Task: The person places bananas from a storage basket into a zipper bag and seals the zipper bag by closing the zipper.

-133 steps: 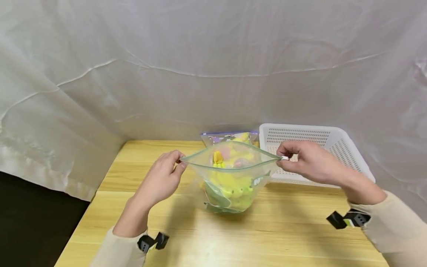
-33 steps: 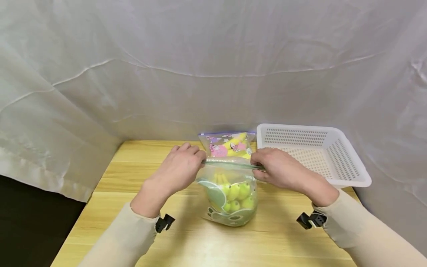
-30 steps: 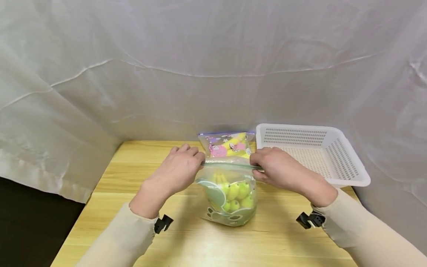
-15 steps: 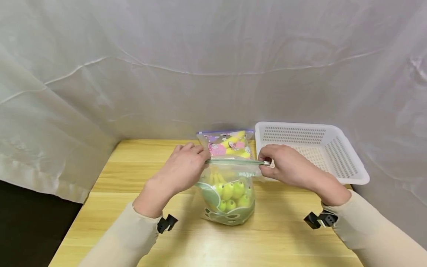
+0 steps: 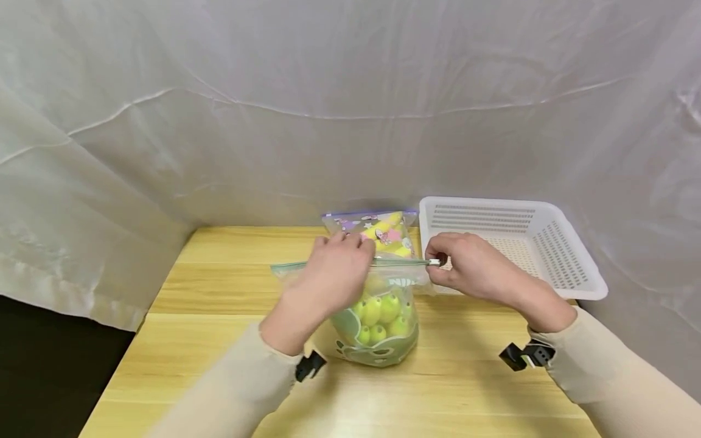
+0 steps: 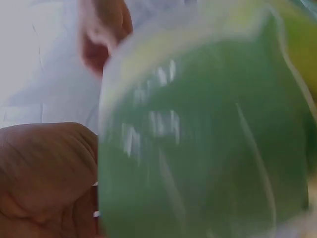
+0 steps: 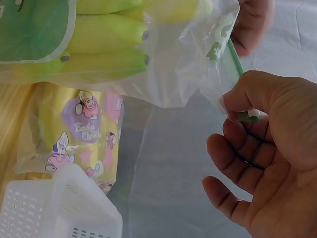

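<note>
A clear zip bag (image 5: 405, 292) with green print stands upright on the table in the head view, filled with greenish-yellow bananas (image 7: 106, 34). At its right top corner, my right hand (image 5: 476, 264) pinches the end of the green zip strip beside a small white slider (image 5: 434, 262). My left hand (image 5: 336, 274) grips the top edge near the middle, fingers curled over the strip. The strip's left end sticks out free beyond that hand. In the left wrist view the bag's green side is blurred and hides part of the left hand (image 6: 44, 178).
Behind the bag, a second zip bag (image 5: 378, 234) with purple top and cartoon print holds yellow bananas. A white perforated basket (image 5: 493, 204) stands at the back right. The wooden table (image 5: 219, 292) ends at a pale curtain (image 5: 274, 158).
The zip bag's mouth, wide open earlier, has been brought together. My right hand has shifted to the slider corner, and my left hand has moved right along the strip from the left side.
</note>
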`<action>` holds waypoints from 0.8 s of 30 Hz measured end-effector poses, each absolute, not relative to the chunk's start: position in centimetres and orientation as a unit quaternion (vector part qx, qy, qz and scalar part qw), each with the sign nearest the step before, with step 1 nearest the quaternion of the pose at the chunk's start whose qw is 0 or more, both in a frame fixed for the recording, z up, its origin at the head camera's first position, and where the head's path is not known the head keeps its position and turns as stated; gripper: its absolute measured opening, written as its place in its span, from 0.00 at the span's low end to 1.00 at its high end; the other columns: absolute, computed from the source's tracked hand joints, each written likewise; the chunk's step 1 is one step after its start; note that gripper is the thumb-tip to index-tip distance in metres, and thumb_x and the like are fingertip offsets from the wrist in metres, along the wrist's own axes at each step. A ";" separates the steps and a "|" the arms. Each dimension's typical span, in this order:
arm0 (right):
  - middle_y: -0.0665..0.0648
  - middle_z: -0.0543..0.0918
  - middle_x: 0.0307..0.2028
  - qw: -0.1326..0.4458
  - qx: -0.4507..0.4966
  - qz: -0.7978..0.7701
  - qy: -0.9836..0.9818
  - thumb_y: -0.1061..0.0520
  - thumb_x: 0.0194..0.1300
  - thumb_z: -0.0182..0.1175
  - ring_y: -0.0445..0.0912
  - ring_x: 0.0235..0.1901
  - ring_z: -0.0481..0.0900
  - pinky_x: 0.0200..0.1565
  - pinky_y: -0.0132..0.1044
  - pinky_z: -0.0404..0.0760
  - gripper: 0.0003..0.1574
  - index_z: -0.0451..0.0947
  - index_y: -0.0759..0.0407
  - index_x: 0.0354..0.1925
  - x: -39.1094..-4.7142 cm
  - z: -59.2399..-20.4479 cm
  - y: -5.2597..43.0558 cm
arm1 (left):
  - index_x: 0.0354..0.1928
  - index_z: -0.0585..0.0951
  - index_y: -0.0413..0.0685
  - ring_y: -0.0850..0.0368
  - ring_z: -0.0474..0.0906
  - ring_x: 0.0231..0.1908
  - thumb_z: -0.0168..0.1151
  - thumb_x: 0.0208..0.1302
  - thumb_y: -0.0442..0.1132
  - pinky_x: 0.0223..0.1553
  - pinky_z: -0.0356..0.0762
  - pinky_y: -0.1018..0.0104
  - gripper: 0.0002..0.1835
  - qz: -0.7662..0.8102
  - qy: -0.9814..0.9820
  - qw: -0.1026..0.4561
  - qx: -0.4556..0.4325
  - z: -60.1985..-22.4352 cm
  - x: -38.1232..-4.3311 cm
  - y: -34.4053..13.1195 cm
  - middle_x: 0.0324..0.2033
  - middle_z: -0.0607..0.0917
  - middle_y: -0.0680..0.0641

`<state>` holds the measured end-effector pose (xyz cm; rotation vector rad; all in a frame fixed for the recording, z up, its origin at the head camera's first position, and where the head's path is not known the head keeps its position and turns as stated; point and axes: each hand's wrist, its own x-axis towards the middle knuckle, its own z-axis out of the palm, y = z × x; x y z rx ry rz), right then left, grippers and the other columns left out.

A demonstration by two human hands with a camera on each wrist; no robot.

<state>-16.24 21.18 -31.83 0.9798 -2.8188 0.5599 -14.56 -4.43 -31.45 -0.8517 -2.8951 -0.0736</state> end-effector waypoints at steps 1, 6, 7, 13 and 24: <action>0.45 0.78 0.29 0.052 0.321 0.187 -0.927 0.61 0.59 0.65 0.43 0.31 0.75 0.37 0.40 0.76 0.08 0.78 0.49 0.32 -16.2 -31.8 21.2 | 0.59 0.81 0.47 0.44 0.80 0.55 0.62 0.74 0.37 0.57 0.80 0.41 0.15 -0.031 -0.956 0.063 -0.284 -31.5 -14.5 -3.7 0.53 0.86 0.46; 0.44 0.78 0.29 0.051 0.318 0.195 -0.926 0.61 0.60 0.67 0.40 0.30 0.74 0.36 0.39 0.75 0.08 0.78 0.48 0.31 -16.2 -32.0 21.2 | 0.49 0.83 0.53 0.50 0.81 0.47 0.63 0.76 0.46 0.52 0.80 0.50 0.08 -0.058 -0.946 0.099 -0.304 -32.0 -14.8 -0.9 0.43 0.85 0.53; 0.44 0.78 0.29 0.051 0.319 0.195 -0.926 0.61 0.60 0.67 0.40 0.30 0.74 0.36 0.39 0.75 0.08 0.78 0.48 0.31 -16.2 -32.1 21.2 | 0.47 0.84 0.55 0.52 0.80 0.46 0.63 0.76 0.45 0.49 0.79 0.52 0.06 -0.060 -0.947 0.102 -0.299 -32.1 -14.8 -0.7 0.41 0.84 0.55; 0.44 0.80 0.29 0.054 0.310 0.196 -0.929 0.61 0.59 0.68 0.40 0.30 0.75 0.35 0.39 0.76 0.08 0.79 0.49 0.30 -16.2 -32.0 21.4 | 0.51 0.84 0.56 0.54 0.78 0.47 0.63 0.77 0.47 0.49 0.77 0.55 0.08 -0.114 -0.947 0.076 -0.292 -32.3 -15.0 0.6 0.43 0.85 0.56; 0.45 0.82 0.26 0.040 0.273 0.204 -0.939 0.60 0.60 0.68 0.40 0.27 0.75 0.33 0.39 0.75 0.07 0.80 0.51 0.29 -15.9 -31.7 21.7 | 0.58 0.84 0.59 0.60 0.75 0.47 0.59 0.79 0.46 0.46 0.72 0.63 0.11 -0.209 -0.922 0.085 -0.315 -33.5 -15.5 1.5 0.50 0.88 0.61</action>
